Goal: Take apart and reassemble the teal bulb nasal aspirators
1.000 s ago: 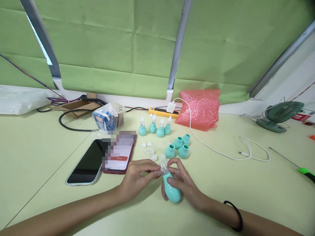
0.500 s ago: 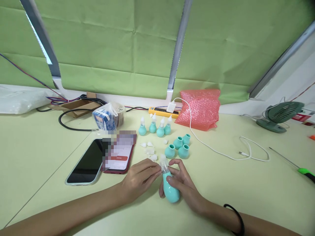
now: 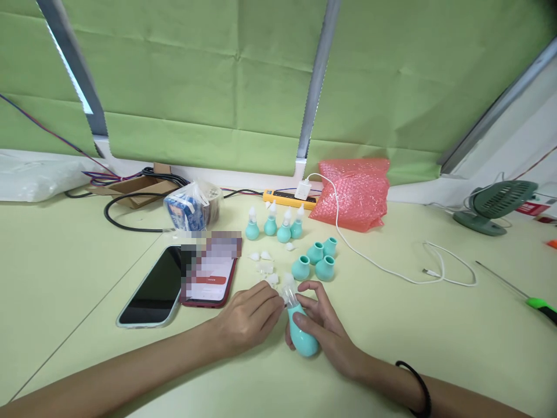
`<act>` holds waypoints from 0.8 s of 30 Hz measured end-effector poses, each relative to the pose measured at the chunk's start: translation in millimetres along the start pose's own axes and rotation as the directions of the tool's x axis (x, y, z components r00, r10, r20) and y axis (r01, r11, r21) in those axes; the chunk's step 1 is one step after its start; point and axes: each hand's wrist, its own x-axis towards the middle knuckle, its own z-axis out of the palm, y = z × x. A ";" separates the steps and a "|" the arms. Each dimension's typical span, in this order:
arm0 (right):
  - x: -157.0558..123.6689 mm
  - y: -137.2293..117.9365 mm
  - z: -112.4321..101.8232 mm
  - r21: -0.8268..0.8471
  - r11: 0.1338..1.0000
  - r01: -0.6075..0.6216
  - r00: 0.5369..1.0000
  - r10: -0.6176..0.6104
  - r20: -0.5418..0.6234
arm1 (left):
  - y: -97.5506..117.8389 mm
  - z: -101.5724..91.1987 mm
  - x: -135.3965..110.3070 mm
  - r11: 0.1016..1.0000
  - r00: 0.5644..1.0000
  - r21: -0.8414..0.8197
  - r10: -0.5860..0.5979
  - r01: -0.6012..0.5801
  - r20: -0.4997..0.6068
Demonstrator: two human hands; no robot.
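My right hand (image 3: 324, 328) is wrapped round a teal rubber bulb (image 3: 301, 338) that rests on the pale green table (image 3: 435, 337). My left hand (image 3: 250, 316) pinches the clear nozzle tip (image 3: 289, 290) at the bulb's top. Just beyond my fingers lie several loose white tips (image 3: 265, 267). Several open teal bulbs (image 3: 315, 261) stand behind them. A row of bulbs with tips fitted (image 3: 274, 226) stands further back.
Two phones (image 3: 152, 290) (image 3: 213, 273) lie to the left. A wrapped blue pack (image 3: 191, 209), cardboard box (image 3: 134, 188) and black cables are at back left. A yellow power strip (image 3: 289, 198), pink bubble wrap (image 3: 354, 191), white cable (image 3: 391, 267), fan (image 3: 496, 206) and screwdriver (image 3: 522, 293) lie right.
Both hands stay on the bulb and tip. The bulb has shifted slightly and my left fingers have closed in tighter on the tip.
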 end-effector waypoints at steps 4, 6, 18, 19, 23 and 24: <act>-1.7 0.1 1.8 0.002 1.000 0.017 1.000 -0.017 0.015 | 3.0 -2.1 4.6 0.993 0.997 -0.095 -0.067 0.065 -0.024; -1.7 0.2 1.3 0.005 1.000 0.030 1.000 -0.030 -0.003 | 5.2 -6.3 8.4 0.954 0.980 -0.228 -0.199 0.195 0.008; -7.3 -1.9 -2.5 -0.369 0.912 0.179 0.980 -0.197 -0.012 | -8.9 -9.7 13.1 0.859 0.873 -0.181 -0.446 0.479 0.196; -7.5 -1.7 -1.3 -0.457 0.869 0.189 0.977 -0.212 0.001 | -11.5 -6.9 10.3 0.876 0.884 -0.149 -0.432 0.458 0.178; -3.2 -0.9 -1.2 -0.689 0.695 0.206 0.965 -0.261 0.025 | -15.1 -4.6 5.7 0.890 0.905 -0.166 -0.414 0.425 0.099; -2.2 -0.9 -1.8 -0.713 0.670 0.205 0.965 -0.259 0.034 | -13.2 -6.5 6.7 0.888 0.907 -0.184 -0.415 0.421 0.074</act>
